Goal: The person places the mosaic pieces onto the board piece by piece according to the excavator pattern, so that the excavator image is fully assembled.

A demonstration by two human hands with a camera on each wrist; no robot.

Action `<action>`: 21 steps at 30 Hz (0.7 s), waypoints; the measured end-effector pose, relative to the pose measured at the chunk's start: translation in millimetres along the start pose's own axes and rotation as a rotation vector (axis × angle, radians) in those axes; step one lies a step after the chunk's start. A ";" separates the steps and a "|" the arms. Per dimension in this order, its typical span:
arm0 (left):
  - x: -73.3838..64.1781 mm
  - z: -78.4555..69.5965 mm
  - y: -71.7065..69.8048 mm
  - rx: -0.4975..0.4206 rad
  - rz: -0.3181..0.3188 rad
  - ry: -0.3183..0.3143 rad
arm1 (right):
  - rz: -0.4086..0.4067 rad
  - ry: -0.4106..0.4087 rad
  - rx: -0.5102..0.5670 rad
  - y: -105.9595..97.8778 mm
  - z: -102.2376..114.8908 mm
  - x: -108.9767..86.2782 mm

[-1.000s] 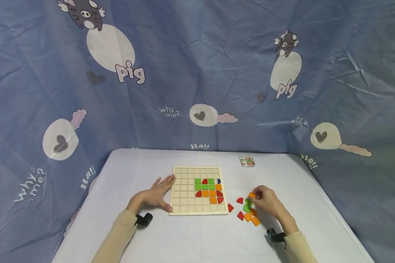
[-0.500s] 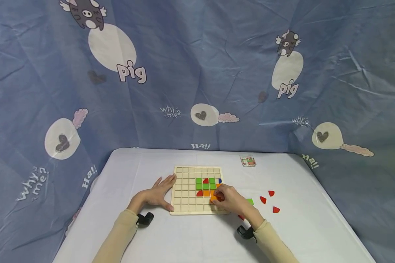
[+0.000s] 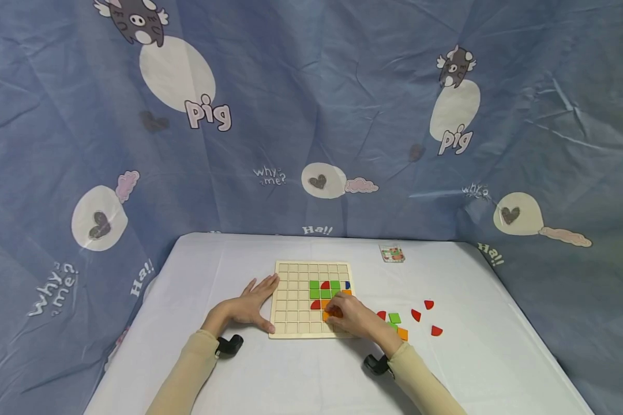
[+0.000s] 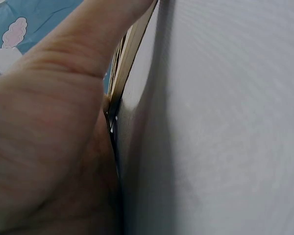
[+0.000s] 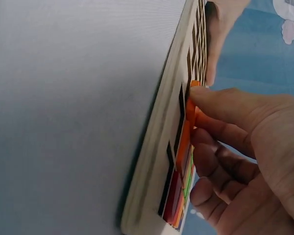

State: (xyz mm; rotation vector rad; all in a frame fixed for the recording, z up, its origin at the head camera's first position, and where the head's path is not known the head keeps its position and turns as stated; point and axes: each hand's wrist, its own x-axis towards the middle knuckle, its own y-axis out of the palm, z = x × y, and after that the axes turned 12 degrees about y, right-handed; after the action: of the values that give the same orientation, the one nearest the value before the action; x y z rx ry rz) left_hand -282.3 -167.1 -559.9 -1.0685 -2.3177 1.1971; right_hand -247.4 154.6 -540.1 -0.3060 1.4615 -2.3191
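Observation:
A pale wooden grid board (image 3: 293, 314) lies on the white table with green, red, orange and blue pieces set in its right-hand cells. My left hand (image 3: 246, 306) rests at the board's left edge, fingers and thumb spread along it. Over the lower part of the grid, my right hand (image 3: 354, 316) pinches an orange square tile (image 3: 326, 316) between thumb and index finger. The right wrist view shows this orange tile (image 5: 192, 98) at the grid, tilted against the cells, beside another flat orange tile. Several set pieces are hidden under the right hand.
Right of the board lie loose pieces: a green square (image 3: 394, 318), an orange square (image 3: 402, 334) and several red quarter-circles, one a red piece (image 3: 436, 331) farthest right. A small patterned card (image 3: 392, 254) sits near the back edge. A patterned blue cloth (image 3: 270, 115) hangs behind.
My right hand has moved left from the loose pieces to the board with an orange tile, then slightly further left. Several red pieces now lie farther right. My left hand stays put.

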 end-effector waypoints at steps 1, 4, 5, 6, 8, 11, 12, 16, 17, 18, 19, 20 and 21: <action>-0.2 -0.8 -0.3 -0.002 0.001 -0.001 | 0.008 0.003 0.007 -0.1 0.0 0.4; -0.3 -1.9 -0.5 -0.001 0.005 -0.003 | 0.027 0.015 0.028 -0.7 -0.3 2.1; 0.0 -1.7 -0.5 0.003 0.004 -0.001 | 0.032 0.022 0.037 -1.0 -0.4 2.7; 0.3 -1.6 -0.4 0.003 0.003 0.000 | 0.036 0.030 0.044 -1.2 -0.6 3.1; 0.2 -0.9 -0.4 0.001 -0.001 0.000 | 0.044 0.043 0.053 -1.1 -0.7 4.4; 0.2 0.0 -0.2 -0.004 -0.005 0.001 | 0.056 0.051 0.063 -1.5 -0.1 5.1; 0.0 0.0 -0.1 -0.006 -0.002 -0.001 | 0.058 0.050 0.061 -1.8 0.0 4.8; -0.2 0.6 0.1 -0.007 0.000 -0.002 | 0.027 0.040 0.091 -4.4 -3.5 2.1; -0.3 0.8 0.1 -0.006 0.002 -0.001 | 0.010 0.041 0.102 -5.8 -5.6 0.6; -0.4 0.6 0.0 -0.007 0.003 -0.001 | -0.016 0.046 0.106 -7.2 -8.1 -0.9; -0.5 0.7 -0.3 -0.010 0.001 0.001 | -0.045 0.048 0.116 -8.7 -11.1 -2.4; -0.5 1.1 -0.5 -0.007 0.001 0.002 | -0.071 0.050 0.122 -10.7 -13.7 -4.3; -0.6 1.5 -0.8 -0.001 -0.001 0.003 | -0.098 0.051 0.122 -12.5 -16.6 -6.3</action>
State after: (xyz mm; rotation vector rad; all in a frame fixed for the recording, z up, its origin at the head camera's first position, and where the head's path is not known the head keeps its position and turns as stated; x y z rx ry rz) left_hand -283.1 -168.7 -560.2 -1.0689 -2.3166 1.1934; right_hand -250.5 175.7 -536.0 -0.2933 1.3491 -2.4989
